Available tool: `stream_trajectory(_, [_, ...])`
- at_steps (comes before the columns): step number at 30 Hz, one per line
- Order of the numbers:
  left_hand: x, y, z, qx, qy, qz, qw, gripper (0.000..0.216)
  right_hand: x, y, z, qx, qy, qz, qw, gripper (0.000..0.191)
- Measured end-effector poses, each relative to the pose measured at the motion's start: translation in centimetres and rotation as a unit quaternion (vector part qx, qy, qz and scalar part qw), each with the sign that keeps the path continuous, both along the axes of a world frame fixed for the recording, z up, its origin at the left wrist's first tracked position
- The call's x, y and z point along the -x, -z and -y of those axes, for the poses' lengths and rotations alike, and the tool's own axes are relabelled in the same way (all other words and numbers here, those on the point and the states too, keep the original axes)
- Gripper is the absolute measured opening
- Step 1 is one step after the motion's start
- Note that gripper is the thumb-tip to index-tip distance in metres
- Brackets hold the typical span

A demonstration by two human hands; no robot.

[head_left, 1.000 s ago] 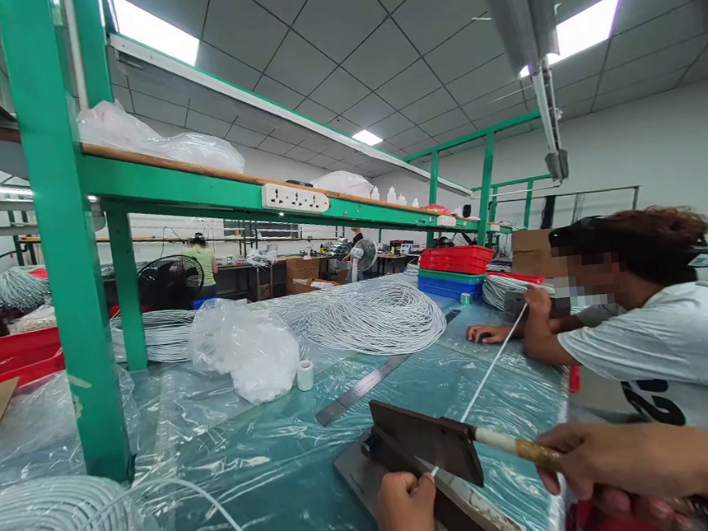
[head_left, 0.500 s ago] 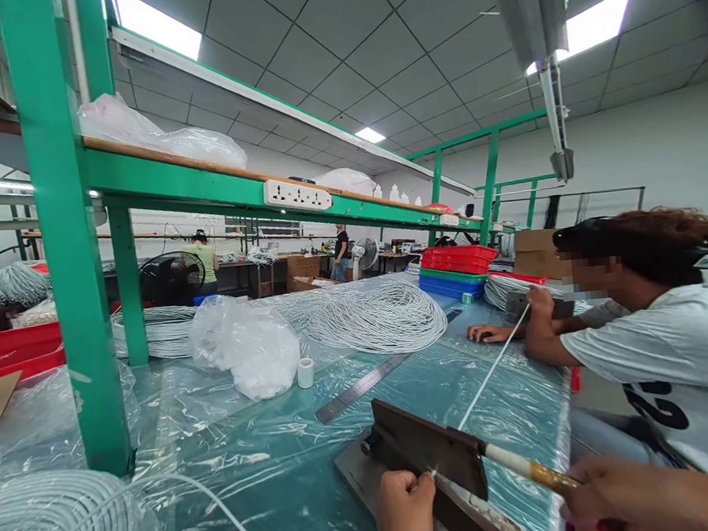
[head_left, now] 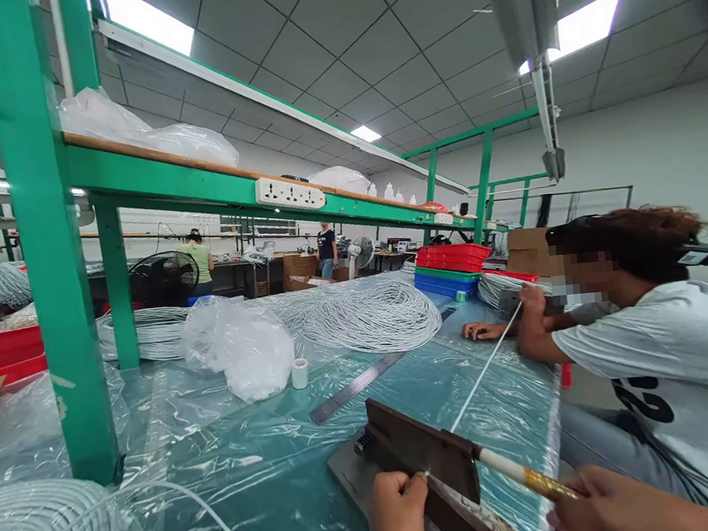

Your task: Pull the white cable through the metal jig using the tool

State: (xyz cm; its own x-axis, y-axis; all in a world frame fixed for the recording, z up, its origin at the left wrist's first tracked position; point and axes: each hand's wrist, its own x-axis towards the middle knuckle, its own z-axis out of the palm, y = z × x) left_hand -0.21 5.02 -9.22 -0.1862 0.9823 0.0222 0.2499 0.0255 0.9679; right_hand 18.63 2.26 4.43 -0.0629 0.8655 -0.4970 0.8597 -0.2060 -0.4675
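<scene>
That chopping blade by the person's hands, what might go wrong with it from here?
The left hand pinches the white cable right beside the blade, so the fingers could get nicked if the right hand presses the handle down. A co-worker's hand holds the cable's far end taut; a cut might let it whip or slip.

Left hand (head_left: 397, 514) pinches white cable (head_left: 484, 370) at cutter blade (head_left: 429, 449); right hand (head_left: 604, 508) grips handle (head_left: 527, 475).
</scene>
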Motion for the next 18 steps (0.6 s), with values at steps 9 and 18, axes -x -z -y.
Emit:
stream_trajectory(9, [0.1,0.6,-0.3,-0.038,0.014,0.027,0.999,0.038,1.3,-1.9,1.5,-0.012,0.021,0.027,0.999,0.013])
stream_trajectory(18, [-0.2,0.5,-0.2,-0.049,0.005,0.036,0.998,0.037,0.0,0.7,1.0,-0.07,0.001,-0.032,0.997,0.014])
